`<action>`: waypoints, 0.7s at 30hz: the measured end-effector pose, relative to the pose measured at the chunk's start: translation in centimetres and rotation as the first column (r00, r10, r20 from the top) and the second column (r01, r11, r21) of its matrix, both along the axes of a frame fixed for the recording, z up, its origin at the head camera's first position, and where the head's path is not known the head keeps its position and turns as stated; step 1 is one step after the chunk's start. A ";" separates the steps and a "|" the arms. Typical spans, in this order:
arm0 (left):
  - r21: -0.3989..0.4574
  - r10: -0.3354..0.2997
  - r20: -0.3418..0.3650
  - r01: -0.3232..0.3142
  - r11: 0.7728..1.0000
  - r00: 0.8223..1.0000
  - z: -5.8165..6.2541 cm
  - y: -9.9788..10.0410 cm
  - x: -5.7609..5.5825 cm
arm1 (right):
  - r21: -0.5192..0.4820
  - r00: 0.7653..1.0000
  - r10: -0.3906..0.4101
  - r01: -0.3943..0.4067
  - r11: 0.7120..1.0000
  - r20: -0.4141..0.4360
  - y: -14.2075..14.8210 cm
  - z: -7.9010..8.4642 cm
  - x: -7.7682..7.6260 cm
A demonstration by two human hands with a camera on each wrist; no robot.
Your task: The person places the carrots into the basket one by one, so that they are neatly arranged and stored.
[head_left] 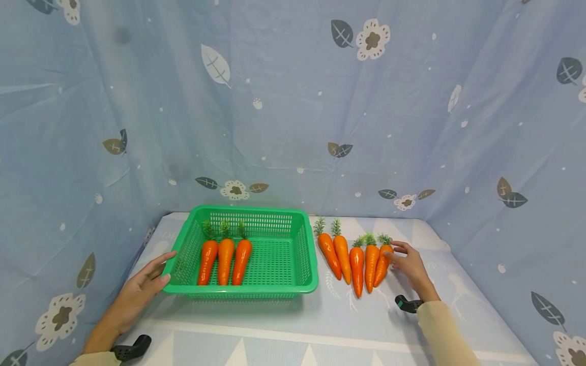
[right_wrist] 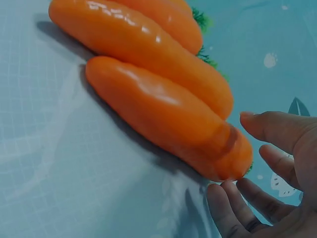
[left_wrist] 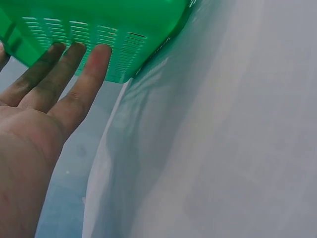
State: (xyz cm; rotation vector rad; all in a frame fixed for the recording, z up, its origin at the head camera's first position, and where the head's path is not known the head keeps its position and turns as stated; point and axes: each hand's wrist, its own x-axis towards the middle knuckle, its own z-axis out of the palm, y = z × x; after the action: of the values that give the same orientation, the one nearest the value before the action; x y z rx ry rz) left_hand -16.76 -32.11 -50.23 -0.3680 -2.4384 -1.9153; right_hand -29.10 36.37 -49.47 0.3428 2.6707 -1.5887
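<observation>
A green plastic basket [head_left: 238, 289] with slotted walls stands on the left side of the table. Three orange carrots [head_left: 226, 262] with green tops lie side by side in its left half. My left hand [head_left: 139, 295] is at the basket's left rim; in the left wrist view its straight fingers reach the slotted wall [left_wrist: 79, 32]. Several more carrots [head_left: 357, 267] lie in a row right of the basket. Beside the rightmost carrot [right_wrist: 168, 119], my right hand [head_left: 414, 267] spreads thumb and fingers around its top end, with a gap visible on the thumb side.
A pale patterned cloth [head_left: 339, 325] covers the table. Blue floral curtain [head_left: 293, 101] hangs behind and on both sides, close to the table's edges. Each wrist wears a black camera mount [head_left: 133, 348].
</observation>
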 end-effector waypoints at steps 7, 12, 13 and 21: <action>0.014 -0.007 -0.001 0.007 1.000 1.000 -0.1 0.1 -0.1 | 0.017 0.997 0.040 -0.042 0.999 0.066 0.8 -1.0 -0.8; 0.008 -0.011 -0.008 0.011 1.000 1.000 -0.2 0.0 -0.1 | 0.051 0.995 0.060 -0.064 0.997 0.076 1.0 -1.6 -1.3; 0.003 -0.008 -0.013 0.008 1.000 1.000 -0.2 0.0 0.0 | 0.056 0.995 0.060 -0.064 0.996 0.077 1.0 -1.7 -1.4; -0.011 0.004 -0.009 -0.004 1.000 1.000 0.0 -0.1 0.0 | 0.045 0.996 0.041 -0.044 0.998 0.075 0.7 -1.9 -1.7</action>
State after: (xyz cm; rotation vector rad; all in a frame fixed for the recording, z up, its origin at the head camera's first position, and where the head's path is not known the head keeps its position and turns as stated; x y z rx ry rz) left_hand -16.73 -32.17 -50.27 -0.3714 -2.4436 -1.8952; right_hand -30.81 37.09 -51.41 0.3361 2.6454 -1.4741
